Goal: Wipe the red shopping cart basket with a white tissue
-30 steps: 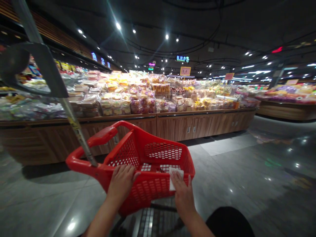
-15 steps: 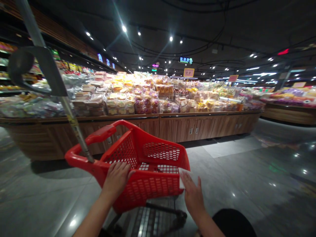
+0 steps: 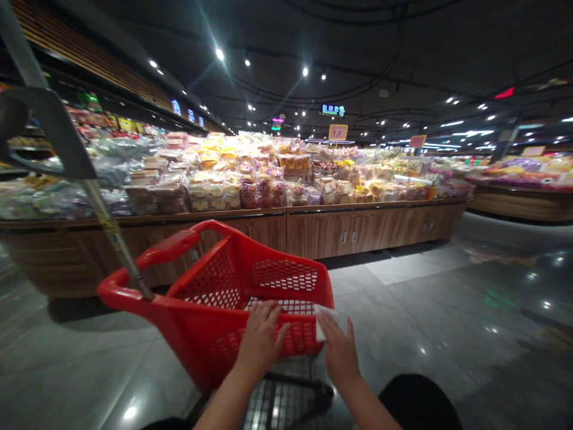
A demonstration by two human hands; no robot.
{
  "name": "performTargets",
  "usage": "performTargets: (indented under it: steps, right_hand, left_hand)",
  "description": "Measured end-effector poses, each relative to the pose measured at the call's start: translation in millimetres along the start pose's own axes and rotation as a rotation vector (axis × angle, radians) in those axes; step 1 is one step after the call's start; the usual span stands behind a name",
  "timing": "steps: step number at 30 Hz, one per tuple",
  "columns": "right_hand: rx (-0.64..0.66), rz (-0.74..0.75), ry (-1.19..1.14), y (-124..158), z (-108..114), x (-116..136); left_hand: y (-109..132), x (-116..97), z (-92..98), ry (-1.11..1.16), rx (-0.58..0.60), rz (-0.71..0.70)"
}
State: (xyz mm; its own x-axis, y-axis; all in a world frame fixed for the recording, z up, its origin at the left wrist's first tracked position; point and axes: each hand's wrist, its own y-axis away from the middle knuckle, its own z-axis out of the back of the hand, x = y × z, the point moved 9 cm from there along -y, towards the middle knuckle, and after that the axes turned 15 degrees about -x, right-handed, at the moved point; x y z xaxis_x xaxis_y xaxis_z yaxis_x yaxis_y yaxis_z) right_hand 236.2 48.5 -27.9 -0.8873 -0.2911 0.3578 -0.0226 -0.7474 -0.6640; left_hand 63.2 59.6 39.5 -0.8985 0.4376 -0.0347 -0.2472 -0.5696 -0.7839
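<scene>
A red plastic shopping cart (image 3: 179, 322) with perforated sides stands before me, its handle toward the left. My left hand (image 3: 260, 337) lies over the near rim of the basket with fingers outstretched and thumb apart, holding nothing. At the right-hand corner of the basket, my right hand (image 3: 339, 349) presses a thin white cloth or tissue (image 3: 320, 327) against the rim. Its fingers lie over the cloth and its thumb sticks up. No goods show inside the visible part of the basket.
A metal pole (image 3: 110, 224) with a grey looped grip slants up from the cart's handle. Behind the cart runs a wooden display counter (image 3: 322, 233) heaped with packaged food. Another display (image 3: 514, 203) stands far right. Shiny grey tiles (image 3: 403, 310) cover the floor.
My left hand has slid right along the near rim, closer to my right hand. My right hand stays at the corner with the cloth. The view has shifted slightly, moving the cart left in it.
</scene>
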Motion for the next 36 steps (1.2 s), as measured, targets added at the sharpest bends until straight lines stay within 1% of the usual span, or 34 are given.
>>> performTargets:
  steps: [1,3,6,7,8,10,13,15,17,21,23,27,32,34,36]
  right_hand:
    - [0.005,-0.011,0.010,-1,0,-6]
    - [0.012,-0.070,0.060,-2,4,-28]
    - [-0.030,-0.223,0.182,-5,18,-69]
    - [-0.054,-0.249,0.209,-6,23,-77]
    - [-0.076,-0.251,0.223,-7,26,-80]
    - [-0.080,-0.190,0.200,-5,22,-69]
    - [-0.035,-0.076,0.091,3,4,-40]
    - [-0.029,-0.032,0.030,7,-6,-29]
    - [-0.041,-0.028,0.007,6,-10,-30]
    - [-0.057,-0.091,0.007,0,-12,-44]
    - [-0.062,-0.089,-0.010,4,-11,-41]
    - [-0.081,-0.050,-0.055,11,-6,-28]
    - [-0.055,-0.089,-0.050,-3,-13,-35]
    - [-0.056,-0.095,-0.066,-1,-14,-36]
    - [-0.068,-0.079,-0.096,8,-12,-30]
  left_hand:
    - [-2,-14,-11.9,0.037,0.032,0.012]
    - [-5,-32,-29.5,0.058,0.060,0.056]
    - [-8,-41,-41.7,0.046,0.060,0.102]
    - [-7,-41,-43.0,0.046,0.059,0.109]
    - [-6,-41,-43.4,0.048,0.059,0.111]
    - [-4,-39,-42.4,0.056,0.060,0.110]
    - [0,-38,-39.4,0.060,0.064,0.111]
    - [1,-38,-37.6,0.057,0.067,0.114]
    - [1,-38,-36.0,0.054,0.071,0.114]
    - [2,-34,-33.3,0.047,0.067,0.119]
    - [2,-31,-32.2,0.042,0.061,0.125]
    - [2,-28,-31.4,0.048,0.060,0.121]
    - [3,-28,-31.4,0.062,0.060,0.110]
    - [4,-28,-30.4,0.068,0.056,0.107]
    - [5,-27,-28.5,0.078,0.055,0.103]
